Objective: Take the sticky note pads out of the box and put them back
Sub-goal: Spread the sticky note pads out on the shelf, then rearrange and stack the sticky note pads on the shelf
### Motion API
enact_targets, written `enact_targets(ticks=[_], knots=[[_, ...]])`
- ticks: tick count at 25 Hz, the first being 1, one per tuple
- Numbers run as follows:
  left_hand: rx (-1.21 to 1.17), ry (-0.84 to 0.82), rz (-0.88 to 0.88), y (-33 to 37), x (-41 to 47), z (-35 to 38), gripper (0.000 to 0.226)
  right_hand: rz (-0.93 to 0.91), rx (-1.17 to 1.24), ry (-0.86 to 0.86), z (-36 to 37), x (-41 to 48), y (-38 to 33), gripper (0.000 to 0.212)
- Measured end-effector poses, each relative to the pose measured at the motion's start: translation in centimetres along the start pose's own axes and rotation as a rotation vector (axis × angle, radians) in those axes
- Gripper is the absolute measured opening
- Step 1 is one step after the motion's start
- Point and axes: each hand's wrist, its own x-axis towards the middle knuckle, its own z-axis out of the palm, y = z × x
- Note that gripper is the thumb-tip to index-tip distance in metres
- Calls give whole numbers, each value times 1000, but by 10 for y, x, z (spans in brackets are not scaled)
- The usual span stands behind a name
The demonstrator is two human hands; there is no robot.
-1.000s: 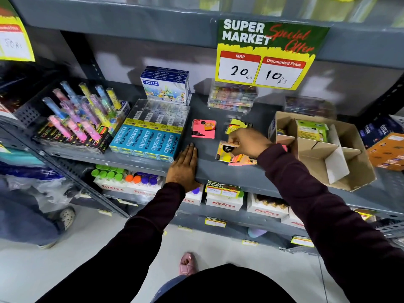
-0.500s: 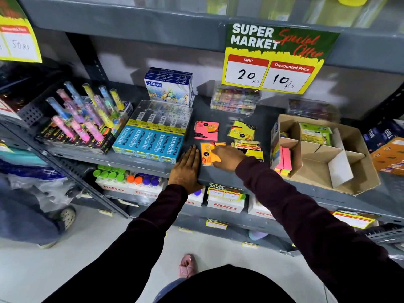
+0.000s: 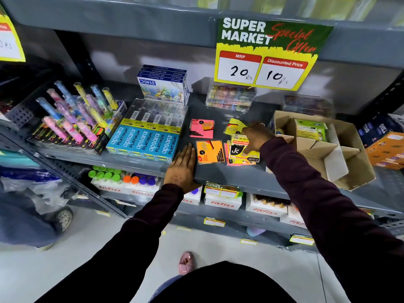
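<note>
On the grey shelf (image 3: 218, 173), four lots of sticky note pads are lying out beside the cardboard box (image 3: 354, 171). Pink pad (image 3: 201, 128) is sitting at the rear left, orange pad (image 3: 210, 151) just in front of it, yellow pad (image 3: 235, 127) at the rear right. Right hand (image 3: 256, 136) is reaching over a small pile of pads (image 3: 241, 152), fingers curled down on its top yellow-and-black pack; whether it is actually gripping that pack cannot be told. Left hand (image 3: 182, 168) is lying open and flat on the shelf edge, fingers together, holding nothing, just left of the orange pad. Green pack (image 3: 310, 129) is standing in a rear compartment of the box. Blue pencil boxes (image 3: 145, 143) are sitting left of the left hand. Price sign (image 3: 270, 53) is hanging overhead.
</note>
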Motion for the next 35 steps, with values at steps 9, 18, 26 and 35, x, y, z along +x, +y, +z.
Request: enact_targets(ticks=[9,18,26,35], knots=[[-13,17,15,-1,-2,2,119,110,176,370,-32,15,1,27],[-67,80,27,1,-4,-2,117,135,175,217,15,22,-21,33],[-23,31,18,-1,-2,1,122,-60,221,-106,4,3,-4,68],[24,26,32,1,-5,-2,121,-24,25,0,13,-8,-5,74]])
